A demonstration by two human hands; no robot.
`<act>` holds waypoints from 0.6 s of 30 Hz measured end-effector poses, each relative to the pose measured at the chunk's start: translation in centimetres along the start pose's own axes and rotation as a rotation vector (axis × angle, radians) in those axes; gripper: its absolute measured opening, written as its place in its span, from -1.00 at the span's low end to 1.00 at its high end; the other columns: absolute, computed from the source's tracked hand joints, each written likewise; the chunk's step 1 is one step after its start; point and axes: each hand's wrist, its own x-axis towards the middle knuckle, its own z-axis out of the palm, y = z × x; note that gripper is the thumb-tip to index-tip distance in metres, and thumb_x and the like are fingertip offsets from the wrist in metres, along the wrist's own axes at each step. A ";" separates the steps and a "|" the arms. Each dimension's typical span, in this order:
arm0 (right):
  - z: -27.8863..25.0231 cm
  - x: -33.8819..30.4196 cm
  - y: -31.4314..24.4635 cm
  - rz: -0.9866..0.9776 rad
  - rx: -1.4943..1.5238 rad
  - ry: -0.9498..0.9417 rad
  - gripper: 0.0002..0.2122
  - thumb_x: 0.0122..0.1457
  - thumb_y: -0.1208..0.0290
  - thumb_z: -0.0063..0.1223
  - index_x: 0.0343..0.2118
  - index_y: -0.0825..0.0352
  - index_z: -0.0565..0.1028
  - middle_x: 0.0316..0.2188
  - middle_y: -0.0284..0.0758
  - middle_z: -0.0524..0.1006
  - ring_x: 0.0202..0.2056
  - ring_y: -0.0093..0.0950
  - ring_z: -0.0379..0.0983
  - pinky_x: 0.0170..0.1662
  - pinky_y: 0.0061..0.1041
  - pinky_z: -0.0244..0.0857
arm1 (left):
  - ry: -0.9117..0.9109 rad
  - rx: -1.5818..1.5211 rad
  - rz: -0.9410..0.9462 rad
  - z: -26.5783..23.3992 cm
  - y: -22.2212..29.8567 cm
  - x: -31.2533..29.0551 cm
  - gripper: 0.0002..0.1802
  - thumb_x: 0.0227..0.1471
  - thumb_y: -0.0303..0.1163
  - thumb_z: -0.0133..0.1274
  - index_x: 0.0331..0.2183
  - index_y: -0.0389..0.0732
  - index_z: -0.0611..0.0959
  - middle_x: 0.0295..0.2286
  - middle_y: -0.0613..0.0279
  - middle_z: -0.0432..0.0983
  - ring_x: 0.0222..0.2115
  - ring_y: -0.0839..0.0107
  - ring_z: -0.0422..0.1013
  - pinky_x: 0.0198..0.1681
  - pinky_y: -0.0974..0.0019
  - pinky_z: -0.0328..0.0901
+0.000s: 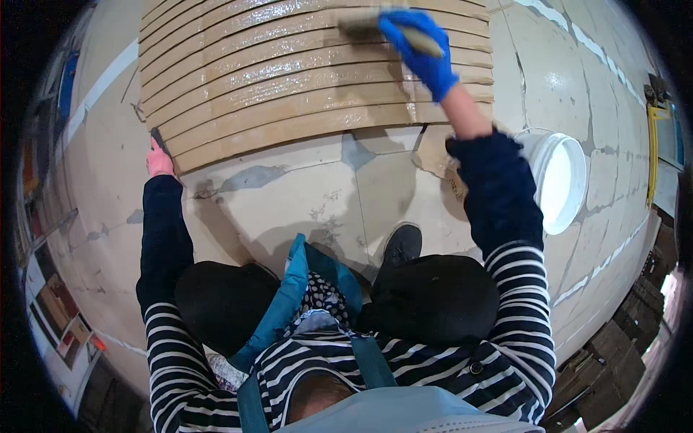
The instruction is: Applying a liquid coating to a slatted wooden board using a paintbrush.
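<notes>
My right hand (422,54), in a blue glove, grips a brush (359,26) with a pale handle; motion blurs its bristle end, which points left. Below the brush lies a wide set of tan sheets (289,94), overlapped so that only narrow strips show, with glossy wet patches across them. At their near left corner is my left hand (159,160) in a pink glove. Its fingers close around a small dark piece (159,140) against the sheets' edge; what that piece is, I cannot make out.
A white bucket (561,184) with white liquid in it stands on the tiled floor to the right. Beside it, a torn brown scrap (435,150) sticks out from under the sheets. My knees and a dark shoe (403,244) are close to the near edge. Cracks and grey patches mark the floor.
</notes>
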 end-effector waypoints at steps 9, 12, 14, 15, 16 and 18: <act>1.2 3.7 3.1 -0.015 0.210 0.070 -0.96 -0.04 0.49 0.11 -0.50 0.32 0.52 -0.49 -0.28 0.49 -0.39 -0.41 0.43 -0.32 -0.51 0.31 | 0.197 0.125 0.099 1.8 -1.1 0.9 -0.36 0.02 -0.46 -0.24 0.12 -0.05 -0.06 -0.42 -0.05 0.46 -0.44 0.09 0.43 -0.37 0.15 0.34; 1.5 4.2 4.6 -0.166 0.165 0.135 -0.96 -0.02 0.54 0.08 -0.50 0.38 0.50 -0.45 -0.25 0.48 -0.38 -0.39 0.41 -0.32 -0.51 0.31 | 0.077 0.082 0.049 1.8 -1.2 0.9 -0.33 -0.01 -0.50 -0.21 0.12 -0.06 -0.05 -0.42 -0.05 0.46 -0.44 0.09 0.43 -0.38 0.17 0.34; 1.0 0.8 2.8 0.203 0.082 0.096 -0.94 -0.04 0.44 0.13 -0.51 0.29 0.54 -0.55 -0.32 0.51 -0.48 -0.49 0.44 -0.39 -0.56 0.31 | 0.020 0.180 0.047 1.7 -1.2 0.9 -0.44 0.04 -0.43 -0.31 0.11 -0.08 0.05 -0.37 -0.14 0.42 -0.36 0.02 0.40 -0.32 0.10 0.30; 0.4 -1.8 1.1 0.179 0.025 0.090 -0.93 -0.05 0.43 0.14 -0.54 0.29 0.53 -0.56 -0.32 0.50 -0.51 -0.48 0.43 -0.41 -0.55 0.30 | 0.023 0.170 0.060 1.6 -1.2 0.8 -0.44 0.04 -0.43 -0.31 0.11 -0.08 0.05 -0.37 -0.14 0.42 -0.36 0.02 0.40 -0.32 0.10 0.30; -0.4 -4.6 -0.9 0.062 -0.041 0.103 -0.93 -0.05 0.43 0.14 -0.55 0.30 0.52 -0.55 -0.31 0.50 -0.51 -0.45 0.42 -0.40 -0.53 0.30 | 0.130 0.153 0.103 1.4 -1.2 0.8 -0.39 0.00 -0.46 -0.24 0.11 -0.11 0.00 -0.40 -0.11 0.43 -0.39 0.02 0.41 -0.35 0.11 0.32; -2.6 -10.3 -6.1 0.271 -0.062 -0.023 -0.94 -0.05 0.46 0.12 -0.56 0.31 0.51 -0.56 -0.30 0.48 -0.52 -0.42 0.41 -0.40 -0.52 0.29 | 0.216 0.140 0.162 1.3 -1.0 0.4 -0.32 -0.03 -0.49 -0.18 0.11 -0.13 -0.05 -0.42 -0.07 0.45 -0.42 0.02 0.42 -0.37 0.11 0.33</act>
